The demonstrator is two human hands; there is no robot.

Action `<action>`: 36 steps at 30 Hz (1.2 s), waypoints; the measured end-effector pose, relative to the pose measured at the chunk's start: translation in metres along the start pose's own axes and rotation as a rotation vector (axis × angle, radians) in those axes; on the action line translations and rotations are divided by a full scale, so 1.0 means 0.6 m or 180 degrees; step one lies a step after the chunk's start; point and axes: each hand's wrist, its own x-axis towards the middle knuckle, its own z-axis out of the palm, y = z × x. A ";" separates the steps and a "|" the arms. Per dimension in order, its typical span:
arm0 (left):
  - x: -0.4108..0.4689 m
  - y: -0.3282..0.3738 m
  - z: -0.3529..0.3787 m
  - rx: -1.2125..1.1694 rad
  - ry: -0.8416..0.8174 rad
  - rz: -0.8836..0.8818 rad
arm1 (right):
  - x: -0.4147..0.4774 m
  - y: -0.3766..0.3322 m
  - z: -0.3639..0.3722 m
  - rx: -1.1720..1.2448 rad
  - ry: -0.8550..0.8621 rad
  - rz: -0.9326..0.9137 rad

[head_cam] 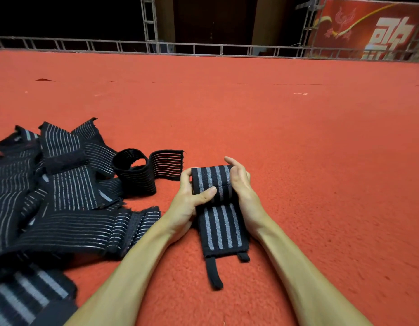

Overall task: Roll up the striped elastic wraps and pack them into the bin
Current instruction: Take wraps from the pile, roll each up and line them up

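Okay, head view only: the striped wrap (221,231) lies on the red carpet floor (297,149) right in front of the person. Its far end is wound into a roll and its near end lies flat toward the camera, with a black loop strap (214,274) trailing off it

The left hand (189,203) holds the roll's left end, thumb laid across the front. The right hand (239,184) cups the right end with fingers (232,162) curled over the top, so both hands are clamped on the roll

Handling, my read: light, soft, stretchy woven elastic, nothing to break. It looks springy, so the roll probably loosens if the grip drops. Best hold is at both ends of the roll with a thumb pinning the outer layer and the flat tail kept taut. The loop strap is floppy and may need tucking in. The fuzzy carpet could drag on the fabric

Room: the pile (62,196) of loose wraps spreads on the left, close to the left forearm. A loosely coiled black wrap (135,177) stands just beyond the left hand, near it but apart. Ahead and to the right is open carpet. The metal rail (156,47) and red banner (368,31) are well apart at the back. No bin in view, so I cannot tell which way the roll has to go
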 end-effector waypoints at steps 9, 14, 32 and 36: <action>-0.001 0.003 -0.004 0.0528 -0.0177 0.0695 | 0.006 0.008 -0.003 -0.0336 0.0067 0.0082; 0.001 0.004 -0.005 0.0683 -0.0252 0.0641 | 0.010 0.009 -0.004 0.0332 0.0297 0.0146; 0.011 0.002 0.004 0.0427 0.0621 0.0069 | 0.018 0.005 -0.008 0.1062 0.0096 0.0606; -0.004 0.022 0.012 0.0425 0.0572 -0.0211 | 0.014 -0.013 -0.012 0.0148 -0.0067 0.0674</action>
